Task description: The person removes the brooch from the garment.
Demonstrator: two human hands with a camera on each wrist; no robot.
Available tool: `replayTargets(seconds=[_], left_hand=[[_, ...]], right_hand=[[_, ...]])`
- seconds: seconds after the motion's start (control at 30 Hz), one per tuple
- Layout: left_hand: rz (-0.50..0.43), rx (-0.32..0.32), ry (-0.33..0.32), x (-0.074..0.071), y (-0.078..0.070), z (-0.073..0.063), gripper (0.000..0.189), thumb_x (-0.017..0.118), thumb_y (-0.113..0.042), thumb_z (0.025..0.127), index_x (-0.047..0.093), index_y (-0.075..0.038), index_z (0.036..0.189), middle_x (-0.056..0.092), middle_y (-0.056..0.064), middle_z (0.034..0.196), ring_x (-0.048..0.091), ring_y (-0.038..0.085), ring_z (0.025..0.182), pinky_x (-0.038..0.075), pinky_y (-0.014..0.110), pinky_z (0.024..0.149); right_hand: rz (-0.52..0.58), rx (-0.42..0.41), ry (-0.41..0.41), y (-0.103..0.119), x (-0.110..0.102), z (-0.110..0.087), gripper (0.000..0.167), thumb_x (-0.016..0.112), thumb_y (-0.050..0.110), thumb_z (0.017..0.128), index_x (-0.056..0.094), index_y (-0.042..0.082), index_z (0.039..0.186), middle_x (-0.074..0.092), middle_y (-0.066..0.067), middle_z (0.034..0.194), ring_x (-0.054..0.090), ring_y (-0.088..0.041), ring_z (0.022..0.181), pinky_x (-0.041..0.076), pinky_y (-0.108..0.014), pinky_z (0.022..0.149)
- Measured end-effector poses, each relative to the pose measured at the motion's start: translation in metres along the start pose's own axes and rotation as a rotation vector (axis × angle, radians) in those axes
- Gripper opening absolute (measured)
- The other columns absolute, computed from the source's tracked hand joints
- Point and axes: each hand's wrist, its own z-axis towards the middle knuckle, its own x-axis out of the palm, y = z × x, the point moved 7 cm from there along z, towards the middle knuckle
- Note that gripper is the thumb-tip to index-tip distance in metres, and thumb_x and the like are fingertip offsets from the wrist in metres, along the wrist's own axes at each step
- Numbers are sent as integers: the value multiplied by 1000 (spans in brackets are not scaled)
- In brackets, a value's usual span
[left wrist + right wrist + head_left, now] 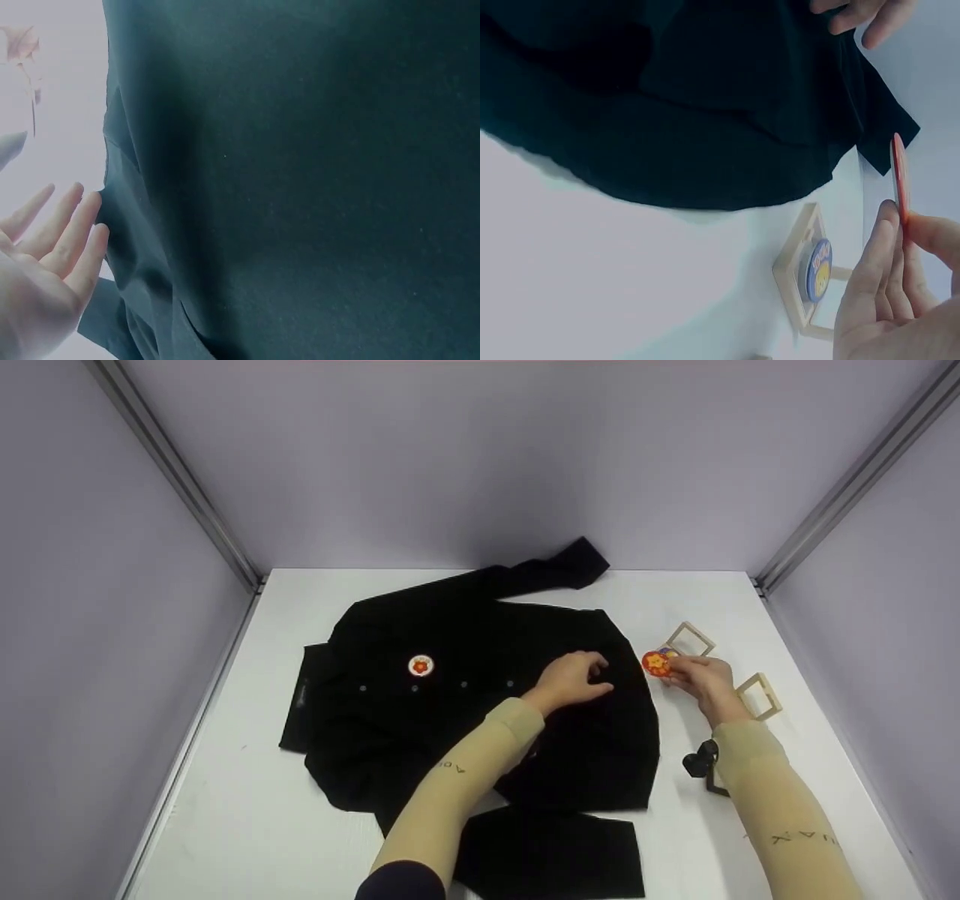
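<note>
A black button-front garment lies spread on the white table, one sleeve reaching toward the back. On it sits a round white badge with a red flower. My left hand is over the garment's right part, fingers relaxed and holding nothing; the left wrist view shows its fingers extended beside the cloth. Just off the garment's right edge, my right hand pinches a round red badge with a yellow flower. In the right wrist view this badge appears edge-on between thumb and fingers.
A blue round badge lies in a pale wooden frame. Another wooden frame stands right of my right hand. Part of a dark frame shows beneath the right sleeve. Grey walls surround the table at left, right and back.
</note>
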Motion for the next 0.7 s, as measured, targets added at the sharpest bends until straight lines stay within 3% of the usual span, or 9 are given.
replayTargets(seconds=[0.33,0.57,0.7], left_hand=[[18,16,3,4,-2,0,45,73,-43,99,69,-17,136,77,0,126,73,15,112,57,28,99],[16,38,1,7,-8,2,48,74,-43,98,68,-19,139,76,-1,127,72,14,115,57,28,100],[9,46,7,8,-12,3,49,74,-43,98,67,-18,140,75,0,129,71,14,117,57,27,101]], right_hand=[[-42,-11,-50,1,-25,2,35,62,0,102,73,16,73,73,6,70,70,-2,64,61,-15,68],[-116,-13,-102,2,-42,-1,27,62,7,105,69,17,81,73,9,74,70,0,69,60,-14,71],[-104,-9,-134,3,-50,-2,25,63,7,104,68,17,81,72,8,73,70,0,69,60,-15,71]])
